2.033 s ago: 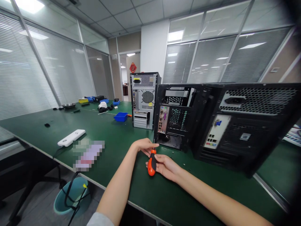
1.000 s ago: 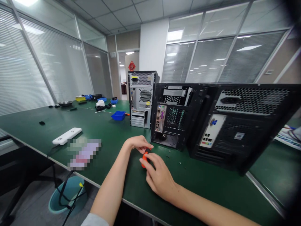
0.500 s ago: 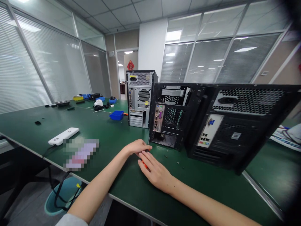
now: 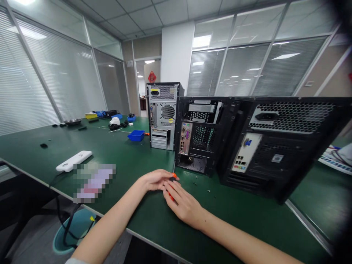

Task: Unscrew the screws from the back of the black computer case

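Note:
A screwdriver [image 4: 173, 176] with an orange and black handle lies between my hands, its thin shaft pointing away toward the lower left corner of the middle computer case [image 4: 184, 167]. My left hand [image 4: 156, 180] is closed around the front of the handle, the fingertips partly hidden. Over the rear of the same handle, my right hand [image 4: 183, 205] is closed with its fingers together; orange shows between them. Whether the tip touches the case I cannot tell. Several small screws [image 4: 195, 179] are scattered on the green table beside the right hand.
A grey-backed computer tower [image 4: 162, 121] and a large black one [image 4: 271, 157] flank the middle case. To the left are a blue tray [image 4: 136, 135], a white power strip [image 4: 74, 161] and a blurred-out flat object [image 4: 96, 183]. A teal bucket [image 4: 62, 234] stands below the table edge.
My left hand has drawn back a little toward me and opened its grip slightly, so the orange front of the screwdriver handle now shows. My right hand has shifted slightly nearer.

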Action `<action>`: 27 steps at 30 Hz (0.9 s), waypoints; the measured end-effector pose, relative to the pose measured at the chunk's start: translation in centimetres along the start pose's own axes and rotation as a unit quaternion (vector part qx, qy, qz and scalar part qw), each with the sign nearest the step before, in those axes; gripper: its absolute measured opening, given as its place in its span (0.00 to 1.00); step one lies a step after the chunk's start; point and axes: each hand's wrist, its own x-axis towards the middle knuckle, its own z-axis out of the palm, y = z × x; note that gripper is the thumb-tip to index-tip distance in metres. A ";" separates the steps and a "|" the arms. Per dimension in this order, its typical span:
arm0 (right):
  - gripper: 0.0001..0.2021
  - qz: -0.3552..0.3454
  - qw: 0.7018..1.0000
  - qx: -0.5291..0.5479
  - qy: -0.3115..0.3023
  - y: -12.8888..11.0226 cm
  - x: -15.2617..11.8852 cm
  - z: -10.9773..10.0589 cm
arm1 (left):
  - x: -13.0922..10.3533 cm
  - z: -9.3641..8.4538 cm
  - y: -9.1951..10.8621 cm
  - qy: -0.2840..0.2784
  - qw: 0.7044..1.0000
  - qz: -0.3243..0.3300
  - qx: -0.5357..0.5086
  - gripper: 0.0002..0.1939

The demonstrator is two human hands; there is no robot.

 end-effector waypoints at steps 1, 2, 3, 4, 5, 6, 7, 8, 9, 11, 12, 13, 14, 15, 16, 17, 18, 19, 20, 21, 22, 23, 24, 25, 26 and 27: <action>0.10 0.002 1.000 0.000 0.004 0.0 0.0 0.0 | 0.1 -0.1 -0.1 -0.004 1.000 0.002 -0.006 0.13; 0.09 0.005 1.000 0.001 0.008 0.0 0.0 0.1 | 0.1 -0.1 -0.2 -0.005 1.000 0.003 -0.012 0.13; 0.09 0.009 1.000 0.002 0.013 0.0 0.0 0.1 | 0.2 -0.2 -0.3 -0.005 1.000 0.004 -0.017 0.13; 0.08 0.012 1.000 0.003 0.018 0.0 -0.1 0.1 | 0.2 -0.2 -0.3 -0.004 1.000 0.005 -0.021 0.13; 0.08 0.015 1.000 0.003 0.023 0.0 -0.1 0.1 | 0.2 -0.2 -0.4 -0.003 1.000 0.004 -0.024 0.13; 0.08 0.017 0.999 0.003 0.028 0.0 -0.1 0.1 | 0.2 -0.3 -0.4 -0.004 1.000 0.003 -0.028 0.13; 0.08 0.019 0.999 0.002 0.033 0.0 -0.1 0.1 | 0.3 -0.3 -0.4 -0.005 1.000 0.002 -0.031 0.14; 0.07 0.021 0.999 0.002 0.036 0.0 -0.2 0.1 | 0.3 -0.3 -0.4 -0.007 0.999 0.000 -0.033 0.14; 0.07 0.021 0.999 0.003 0.039 0.0 -0.2 0.1 | 0.3 -0.3 -0.4 -0.010 0.999 -0.003 -0.036 0.14; 0.07 0.025 0.999 0.006 0.043 -0.1 -0.3 0.3 | 0.3 -0.4 -0.4 -0.014 0.999 -0.011 -0.044 0.15; 0.07 0.028 0.999 0.009 0.044 -0.1 -0.3 0.3 | 0.4 -0.3 -0.4 -0.015 0.999 -0.015 -0.048 0.15; 0.07 0.031 0.998 0.012 0.045 -0.2 -0.3 0.4 | 0.4 -0.3 -0.4 -0.016 0.998 -0.019 -0.051 0.15; 0.06 0.034 0.998 0.015 0.046 -0.2 -0.3 0.5 | 0.4 -0.3 -0.4 -0.016 0.998 -0.021 -0.053 0.15; 0.06 0.038 0.998 0.017 0.046 -0.3 -0.3 0.6 | 0.4 -0.2 -0.4 -0.016 0.998 -0.024 -0.053 0.14; 0.06 0.041 0.998 0.018 0.049 -0.3 -0.3 0.6 | 0.4 -0.1 -0.4 -0.015 0.998 -0.027 -0.051 0.14; 0.05 0.044 0.997 0.016 0.054 -0.3 -0.3 0.6 | 0.4 -0.1 -0.5 -0.015 0.998 -0.029 -0.047 0.14; 0.05 0.048 0.997 0.012 0.062 -0.2 -0.3 0.6 | 0.4 0.0 -0.5 -0.013 0.998 -0.030 -0.044 0.13; 0.05 0.052 0.996 0.008 0.070 -0.2 -0.3 0.6 | 0.4 0.0 -0.6 -0.011 0.999 -0.031 -0.042 0.13; 0.06 0.057 0.995 0.003 0.076 -0.2 -0.3 0.6 | 0.4 0.0 -0.6 -0.007 0.999 -0.031 -0.042 0.13; 0.06 0.062 0.995 -0.001 0.079 -0.1 -0.2 0.5 | 0.5 0.0 -0.7 -0.003 0.999 -0.030 -0.042 0.13; 0.07 0.066 0.995 -0.004 0.078 -0.1 -0.2 0.4 | 0.5 0.0 -0.7 0.001 0.999 -0.029 -0.044 0.13; 0.07 0.070 0.995 -0.006 0.075 0.0 -0.2 0.4 | 0.6 0.0 -0.8 0.003 0.999 -0.029 -0.045 0.13; 0.07 0.073 0.995 -0.007 0.072 0.0 -0.2 0.3 | 0.6 0.0 -0.8 0.003 0.999 -0.029 -0.046 0.13; 0.07 0.075 0.995 -0.007 0.069 0.0 -0.3 0.3 | 0.7 0.0 -0.9 0.004 0.999 -0.028 -0.047 0.14; 0.07 0.076 0.995 -0.005 0.066 0.0 -0.3 0.3 | 0.7 0.0 -0.9 0.004 0.999 -0.026 -0.048 0.14; 0.08 0.078 0.995 -0.001 0.063 0.1 -0.3 0.2 | 0.7 -0.1 -0.9 0.006 0.999 -0.024 -0.048 0.13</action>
